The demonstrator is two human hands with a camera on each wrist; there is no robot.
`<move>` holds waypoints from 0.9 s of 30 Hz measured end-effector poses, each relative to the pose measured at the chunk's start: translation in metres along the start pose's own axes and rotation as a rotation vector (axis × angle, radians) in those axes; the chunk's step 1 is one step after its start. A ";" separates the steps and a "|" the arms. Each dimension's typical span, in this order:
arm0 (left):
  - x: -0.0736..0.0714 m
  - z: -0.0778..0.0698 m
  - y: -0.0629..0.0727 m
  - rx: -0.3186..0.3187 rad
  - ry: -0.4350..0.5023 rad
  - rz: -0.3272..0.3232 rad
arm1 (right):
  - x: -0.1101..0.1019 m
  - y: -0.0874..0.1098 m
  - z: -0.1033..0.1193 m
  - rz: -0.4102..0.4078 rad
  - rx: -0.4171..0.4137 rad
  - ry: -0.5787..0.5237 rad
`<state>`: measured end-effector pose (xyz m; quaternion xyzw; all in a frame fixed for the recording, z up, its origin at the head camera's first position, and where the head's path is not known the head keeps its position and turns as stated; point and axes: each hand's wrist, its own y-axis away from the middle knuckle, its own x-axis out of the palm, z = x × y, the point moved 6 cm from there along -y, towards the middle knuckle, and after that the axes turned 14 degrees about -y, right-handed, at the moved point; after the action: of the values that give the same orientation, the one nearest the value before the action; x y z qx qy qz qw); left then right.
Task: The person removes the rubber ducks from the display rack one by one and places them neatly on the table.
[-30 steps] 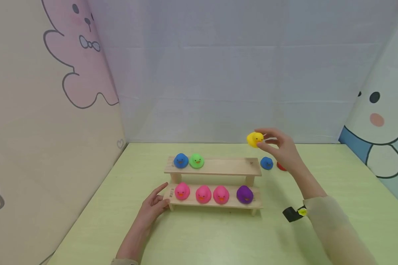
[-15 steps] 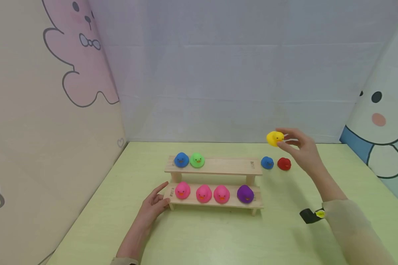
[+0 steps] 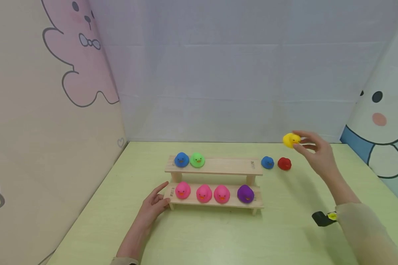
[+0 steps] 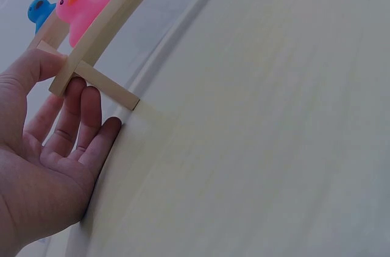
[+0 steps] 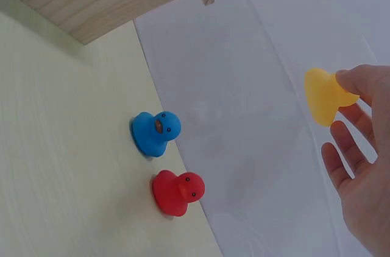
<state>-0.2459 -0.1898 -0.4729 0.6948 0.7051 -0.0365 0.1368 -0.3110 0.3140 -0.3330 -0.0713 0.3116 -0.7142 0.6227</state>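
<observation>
My right hand [image 3: 319, 154] pinches a yellow rubber duck [image 3: 290, 140] between thumb and fingers, in the air over the back right of the table. A blue rubber duck [image 5: 152, 132] and a red rubber duck [image 5: 177, 193] sit side by side on the table below it. At the left end of a two-tier wooden shelf [image 3: 227, 165], my left hand [image 4: 52, 159] grips the lower board, thumb at its upper edge and fingertips underneath. The upper board carries a blue duck [image 3: 181, 160] and a green duck [image 3: 197, 160].
Three pink ducks [image 3: 203, 193] and a purple duck [image 3: 245, 194] stand along the lower board. A white curtain [image 3: 199, 92] hangs behind the pale table [image 3: 199, 235], with cartoon-printed panels on both sides. A black strap end [image 3: 323, 219] hangs from the right sleeve.
My right hand has carried the yellow duck to the right, away from the shelf, uncovering the red duck. The left hand and the shelf have stayed put.
</observation>
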 end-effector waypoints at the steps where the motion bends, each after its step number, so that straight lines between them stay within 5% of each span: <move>1: 0.000 0.000 0.000 -0.002 0.003 0.000 | -0.002 0.001 -0.002 -0.004 0.004 0.004; 27: 0.000 0.001 0.000 0.002 0.022 0.006 | -0.032 0.030 -0.089 -0.023 0.150 0.136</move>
<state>-0.2454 -0.1904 -0.4734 0.6976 0.7043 -0.0291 0.1285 -0.3222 0.3742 -0.4105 0.0208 0.2979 -0.7457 0.5956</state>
